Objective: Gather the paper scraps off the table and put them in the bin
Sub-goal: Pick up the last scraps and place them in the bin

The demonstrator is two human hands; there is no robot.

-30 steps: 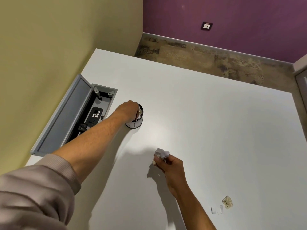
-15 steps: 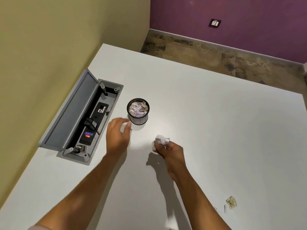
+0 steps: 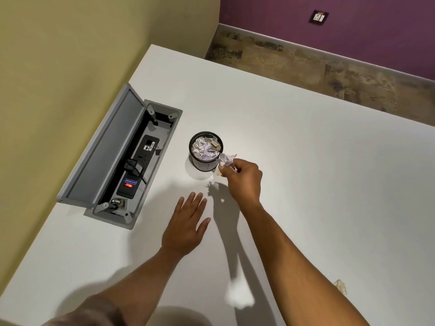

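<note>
A small black bin (image 3: 205, 163) stands on the white table (image 3: 317, 184), filled with crumpled paper scraps. My right hand (image 3: 242, 178) pinches a crumpled white paper scrap (image 3: 226, 159) just beside the bin's right rim. My left hand (image 3: 187, 225) hovers flat over the table below the bin, fingers straight and spread, holding nothing. Another small beige scrap (image 3: 340, 286) lies on the table at the lower right, next to my right forearm.
An open grey cable box (image 3: 122, 161) with a raised lid, a power strip and plugs is set into the table at the left, next to the yellow wall. The table's far edge borders a bare floor and a purple wall.
My right hand carried the crumpled scrap up to the bin's right rim. My left hand drew back from the bin toward me and flattened out over the table.
</note>
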